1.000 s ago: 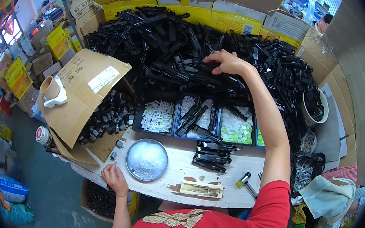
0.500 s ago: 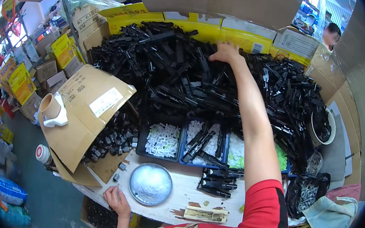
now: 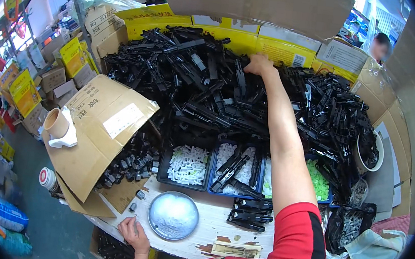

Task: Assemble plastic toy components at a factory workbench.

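My right arm stretches across a large heap of long black slotted parts [image 3: 194, 67]. At the heap's far edge my right hand [image 3: 260, 64] is bent downward against the black parts, and its fingertips are hidden. My left hand [image 3: 134, 235] rests at the table's near edge with its fingers curled in and nothing visible in them. Beside it are a round metal dish [image 3: 173, 216] heaped with pale powdery or greasy stuff and two small grey metal blocks [image 3: 132, 207]. Several black parts [image 3: 250, 214] lie in a row right of the dish.
Trays of white pieces [image 3: 188, 165] and green pieces [image 3: 317, 181] line the heap's front. A cardboard flap [image 3: 91, 127] carrying a tape roll [image 3: 56, 123] leans at left, over more metal blocks [image 3: 130, 164]. A cream-coloured holder [image 3: 236, 250] lies near me. A white bucket [image 3: 378, 152] stands right.
My right hand has gone from spread fingers above the heap to fingers bent down at its far edge. My left hand stays at the table edge. The whole view has shifted slightly.
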The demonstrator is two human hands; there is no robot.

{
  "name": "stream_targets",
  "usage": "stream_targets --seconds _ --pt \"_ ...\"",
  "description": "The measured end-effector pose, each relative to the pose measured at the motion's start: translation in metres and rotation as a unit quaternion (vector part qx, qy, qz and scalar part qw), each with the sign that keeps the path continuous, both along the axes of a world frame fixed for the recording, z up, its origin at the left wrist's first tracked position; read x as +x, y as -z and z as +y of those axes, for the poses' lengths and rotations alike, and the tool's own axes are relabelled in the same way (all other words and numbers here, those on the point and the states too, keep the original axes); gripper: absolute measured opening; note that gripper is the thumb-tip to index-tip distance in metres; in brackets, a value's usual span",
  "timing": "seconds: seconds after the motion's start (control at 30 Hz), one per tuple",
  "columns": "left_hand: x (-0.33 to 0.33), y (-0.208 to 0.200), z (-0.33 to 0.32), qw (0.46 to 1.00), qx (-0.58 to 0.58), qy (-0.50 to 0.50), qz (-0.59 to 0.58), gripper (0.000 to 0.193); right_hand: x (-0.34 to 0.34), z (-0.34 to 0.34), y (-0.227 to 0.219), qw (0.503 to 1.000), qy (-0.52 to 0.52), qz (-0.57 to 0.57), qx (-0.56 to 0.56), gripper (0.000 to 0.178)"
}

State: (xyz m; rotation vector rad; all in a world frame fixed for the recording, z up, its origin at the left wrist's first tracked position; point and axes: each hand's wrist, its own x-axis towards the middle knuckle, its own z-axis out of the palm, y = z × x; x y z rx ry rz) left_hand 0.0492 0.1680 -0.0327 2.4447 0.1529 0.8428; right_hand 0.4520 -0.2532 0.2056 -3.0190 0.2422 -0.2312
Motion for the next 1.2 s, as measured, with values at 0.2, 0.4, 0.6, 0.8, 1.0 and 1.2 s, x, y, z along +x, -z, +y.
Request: stream_targets --seconds 0.2,0.4,0.6,0.8,1.0,1.2 --pt "0.001 0.004 0.0 1.0 -0.006 -0.002 -0.018 0.017 0.007 -0.011 0.011 0.996 -0.073 -0.036 -0.021 0.05" --pt "-0.002 0.005 0.002 1.0 -0.004 -0.007 -0.019 0.017 -0.018 0.007 -0.006 0.966 -0.202 -0.161 -0.012 0.05" --pt "0.001 0.003 0.0 1.0 0.006 -0.005 -0.029 0.018 -0.051 0.042 -0.025 0.935 -0.275 -0.219 -0.04 0.052" --pt "0.002 0.001 0.0 0.999 0.016 -0.006 -0.03 0.017 -0.075 0.073 -0.023 0.911 -0.302 -0.259 -0.108 0.051" --pt "0.001 0.003 0.0 0.999 0.014 -0.009 -0.027 0.018 -0.09 0.1 -0.028 0.88 -0.355 -0.275 -0.155 0.044" --pt "0.0 0.004 0.001 0.999 0.014 -0.018 -0.024 0.018 -0.088 0.137 -0.013 0.871 -0.395 -0.243 -0.161 0.036"
